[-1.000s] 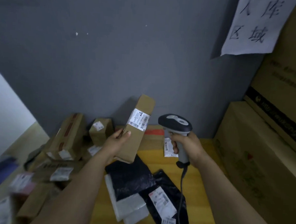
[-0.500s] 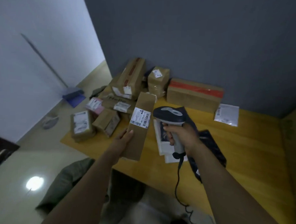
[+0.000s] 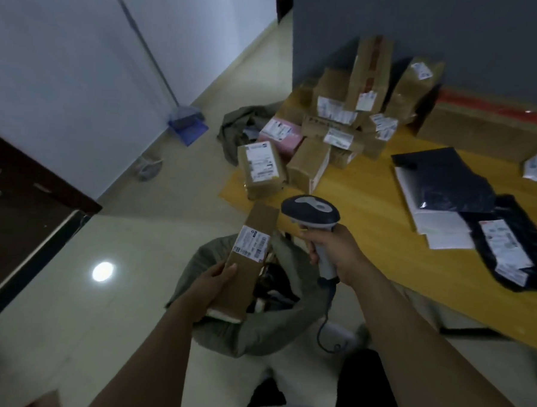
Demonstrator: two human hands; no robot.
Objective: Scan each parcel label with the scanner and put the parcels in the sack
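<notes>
My left hand [image 3: 210,289] grips the lower end of a long flat cardboard parcel [image 3: 246,272] with a white barcode label facing up. The parcel hangs over the open mouth of an olive-green sack [image 3: 263,333] that stands on the floor beside the table. Dark items lie inside the sack. My right hand [image 3: 333,253] grips the handle of a grey and dark corded scanner [image 3: 310,213], just right of the parcel's top end and above the sack's rim.
A yellow wooden table [image 3: 368,239] carries a heap of labelled cardboard boxes [image 3: 336,126], a pink parcel [image 3: 280,135], black and white mailer bags [image 3: 442,187] and a long box with red tape [image 3: 489,124]. A broom [image 3: 178,111] leans on the white wall. A second olive bag [image 3: 243,124] lies behind the table corner.
My view has swung left and down from the table to the floor. Both hands moved with it, and the parcel now hangs over the open sack instead of above the table.
</notes>
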